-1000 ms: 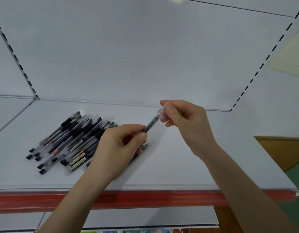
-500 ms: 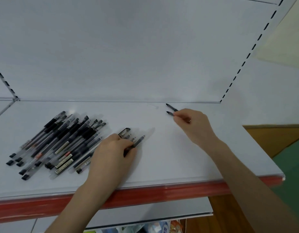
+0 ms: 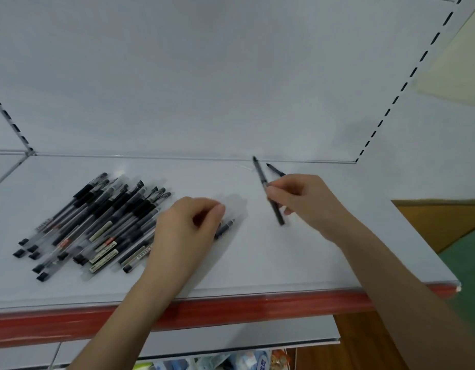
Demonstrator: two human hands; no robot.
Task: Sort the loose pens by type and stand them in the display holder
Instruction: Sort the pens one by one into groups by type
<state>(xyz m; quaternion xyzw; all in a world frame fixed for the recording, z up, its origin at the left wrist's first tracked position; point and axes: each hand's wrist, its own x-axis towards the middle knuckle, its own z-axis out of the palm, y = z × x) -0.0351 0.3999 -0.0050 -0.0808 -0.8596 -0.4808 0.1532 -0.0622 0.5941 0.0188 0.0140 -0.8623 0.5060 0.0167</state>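
Your right fingertips (image 3: pixel 274 194) pinch a dark pen (image 3: pixel 260 172) near its middle, right hand (image 3: pixel 308 206) curled behind; a 2nd dark pen (image 3: pixel 276 170) lies just beside it on the shelf (image 3: pixel 311 263). Your left hand (image 3: pixel 188 228) curls over a stray pen (image 3: pixel 227 227) beside the loose pile (image 3: pixel 92 222); whether it grips, I cannot tell. Pens are light, stiff, smooth: likely best held mid-barrel. 0.5 s ago the pinched pen lay low beside its neighbour; now it angles across.
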